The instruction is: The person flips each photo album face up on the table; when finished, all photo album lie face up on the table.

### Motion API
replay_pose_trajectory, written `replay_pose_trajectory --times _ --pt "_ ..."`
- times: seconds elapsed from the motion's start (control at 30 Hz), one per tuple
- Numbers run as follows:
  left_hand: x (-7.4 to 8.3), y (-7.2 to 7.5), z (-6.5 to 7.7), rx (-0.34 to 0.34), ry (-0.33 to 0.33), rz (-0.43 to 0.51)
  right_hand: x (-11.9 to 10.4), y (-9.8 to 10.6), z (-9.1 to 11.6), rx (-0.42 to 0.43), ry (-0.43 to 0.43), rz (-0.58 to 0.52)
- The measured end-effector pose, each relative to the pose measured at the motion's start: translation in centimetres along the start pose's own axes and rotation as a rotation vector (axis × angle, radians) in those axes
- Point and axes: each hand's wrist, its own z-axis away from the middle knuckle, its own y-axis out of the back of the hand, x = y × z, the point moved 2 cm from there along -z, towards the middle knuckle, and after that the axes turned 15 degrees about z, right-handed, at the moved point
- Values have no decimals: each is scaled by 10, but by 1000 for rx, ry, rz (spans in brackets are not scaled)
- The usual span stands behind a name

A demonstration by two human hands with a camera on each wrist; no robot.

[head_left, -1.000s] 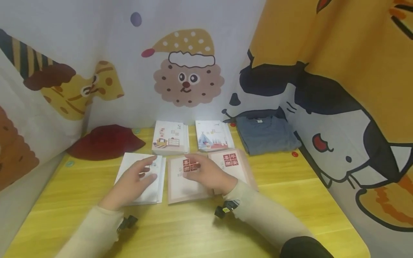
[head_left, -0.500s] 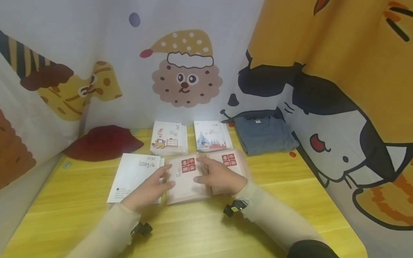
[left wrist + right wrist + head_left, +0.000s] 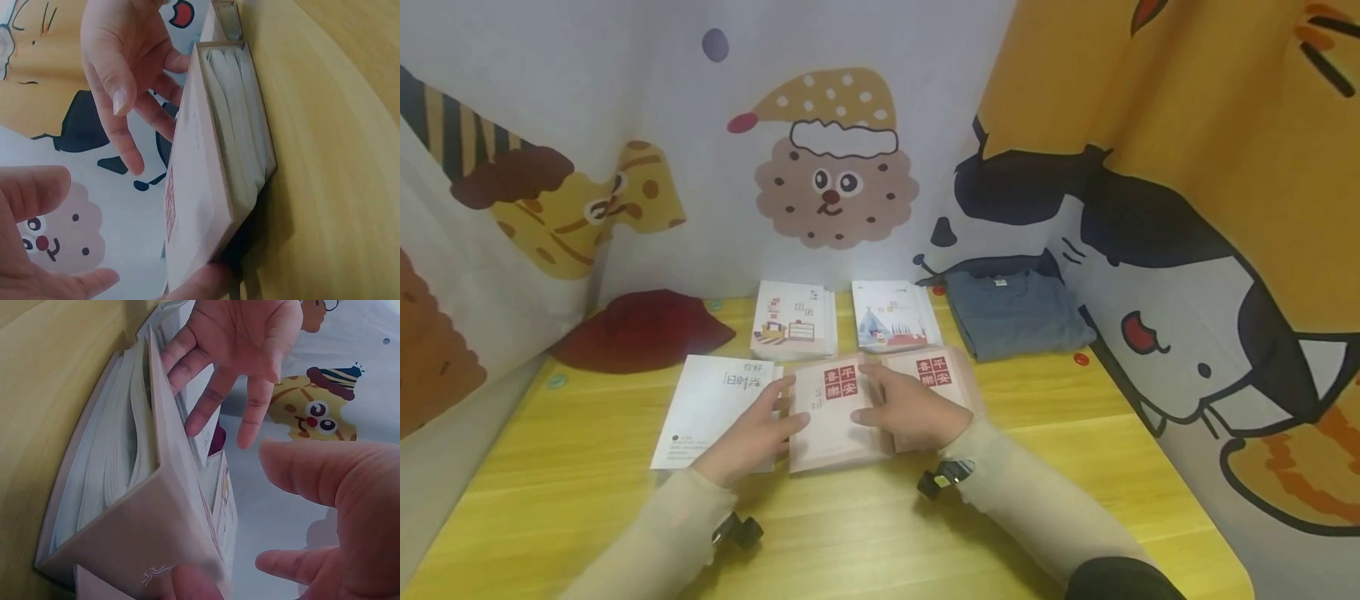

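A thick pale-pink hardcover book [image 3: 831, 437] with red character squares lies flat on the table between my hands. My left hand [image 3: 756, 433] is at its left side, thumb apart from the fingers; a fingertip touches the book's edge in the left wrist view. At the opposite side is my right hand [image 3: 917, 408], with one fingertip against the spine [image 3: 119, 544] in the right wrist view. A matching pink book [image 3: 958, 387] lies partly beneath the right hand. Left of them lies a white book [image 3: 703, 417], partly covered by my left hand and forearm.
Behind stand two stacks of illustrated white books, the left stack [image 3: 793, 321] and the right stack [image 3: 891, 317]. A dark red hat [image 3: 643, 329] lies at the back left, a folded grey-blue shirt [image 3: 1018, 312] at the back right. Printed curtains [image 3: 662, 67] hang behind the yellow table [image 3: 850, 533].
My left hand has moved right from above the white book to the pink book's left side. The right hand has shifted slightly right, uncovering the red squares. The books stay about where they were.
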Motion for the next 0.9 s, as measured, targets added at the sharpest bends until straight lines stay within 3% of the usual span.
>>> replay_pose_trajectory --times 0.23,0.5,0.9 --pt "-3 -3 -8 5 23 83 2 -1 -6 -7 20 29" --pt "-4 -6 -16 -11 -8 -39 1 -5 -10 0 17 21" --pt "-3 -8 -15 27 18 -4 1 -9 -11 30 23 45"
